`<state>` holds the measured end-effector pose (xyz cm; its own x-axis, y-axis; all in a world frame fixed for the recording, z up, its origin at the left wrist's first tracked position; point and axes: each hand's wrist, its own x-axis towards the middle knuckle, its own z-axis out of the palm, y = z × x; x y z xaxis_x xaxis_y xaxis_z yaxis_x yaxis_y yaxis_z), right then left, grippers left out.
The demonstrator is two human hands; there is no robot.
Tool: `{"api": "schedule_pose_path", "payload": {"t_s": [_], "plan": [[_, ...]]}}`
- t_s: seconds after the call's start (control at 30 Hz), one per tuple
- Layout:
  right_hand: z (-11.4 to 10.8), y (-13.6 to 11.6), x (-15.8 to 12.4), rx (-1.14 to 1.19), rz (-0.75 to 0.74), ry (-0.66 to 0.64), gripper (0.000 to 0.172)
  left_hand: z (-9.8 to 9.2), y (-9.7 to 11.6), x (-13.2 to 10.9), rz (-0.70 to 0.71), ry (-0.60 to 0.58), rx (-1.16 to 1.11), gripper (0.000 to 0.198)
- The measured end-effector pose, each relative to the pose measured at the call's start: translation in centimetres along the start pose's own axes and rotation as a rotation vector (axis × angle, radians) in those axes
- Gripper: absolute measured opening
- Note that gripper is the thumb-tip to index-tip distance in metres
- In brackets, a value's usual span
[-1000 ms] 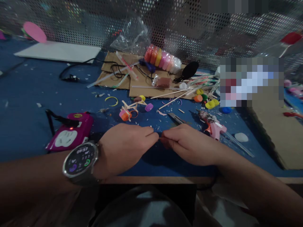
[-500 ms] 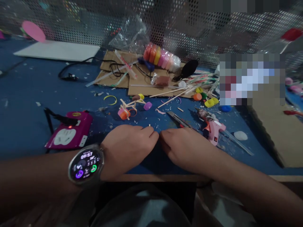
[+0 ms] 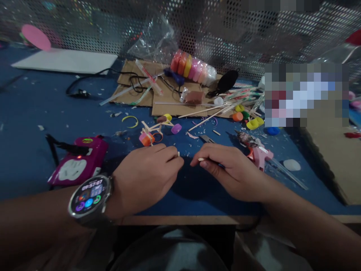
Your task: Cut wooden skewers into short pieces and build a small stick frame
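My left hand (image 3: pixel 146 177), with a round smartwatch (image 3: pixel 88 195) on its wrist, rests on the blue table (image 3: pixel 34 109) with its fingers pinched on a short piece of wooden stick (image 3: pixel 178 153). My right hand (image 3: pixel 228 169) lies just to the right, pinching another short stick piece (image 3: pixel 200 159) at the fingertips. A small gap separates the two pieces. Beyond the hands stands a little stick-and-bottle-cap model (image 3: pixel 153 131).
A magenta power strip (image 3: pixel 77 162) lies at the left, a pink glue gun (image 3: pixel 261 154) and a utility knife (image 3: pixel 207 139) at the right. Cardboard sheets (image 3: pixel 169 107), skewers, coloured caps, a stack of clay tubs (image 3: pixel 191 69) and cables crowd the far side. A perforated metal wall closes the back.
My hands were pressed together on one stick; now they have drawn apart, each pinching a short piece. The view has shifted slightly.
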<state>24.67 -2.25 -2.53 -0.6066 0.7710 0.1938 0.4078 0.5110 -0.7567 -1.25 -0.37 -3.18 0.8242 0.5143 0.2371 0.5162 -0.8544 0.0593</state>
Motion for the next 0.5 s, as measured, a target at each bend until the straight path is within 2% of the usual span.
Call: {"api": "schedule_pose_path", "payload": {"t_s": [0.2,0.4,0.5], "plan": [[0.7,0.6,0.0,-0.028,-0.032,0.017,0.017,0.0,-0.3,0.2,-0.016,-0.016,0.001,0.01],[1.3,1.1,0.3,-0.125,-0.044,-0.011,0.017,0.0,0.2,0.1,-0.118,0.127,-0.386,0.021],[1.4,1.0,0.3,-0.165,-0.055,-0.028,0.018,0.1,0.3,0.1,-0.142,0.111,-0.476,0.019]]}}
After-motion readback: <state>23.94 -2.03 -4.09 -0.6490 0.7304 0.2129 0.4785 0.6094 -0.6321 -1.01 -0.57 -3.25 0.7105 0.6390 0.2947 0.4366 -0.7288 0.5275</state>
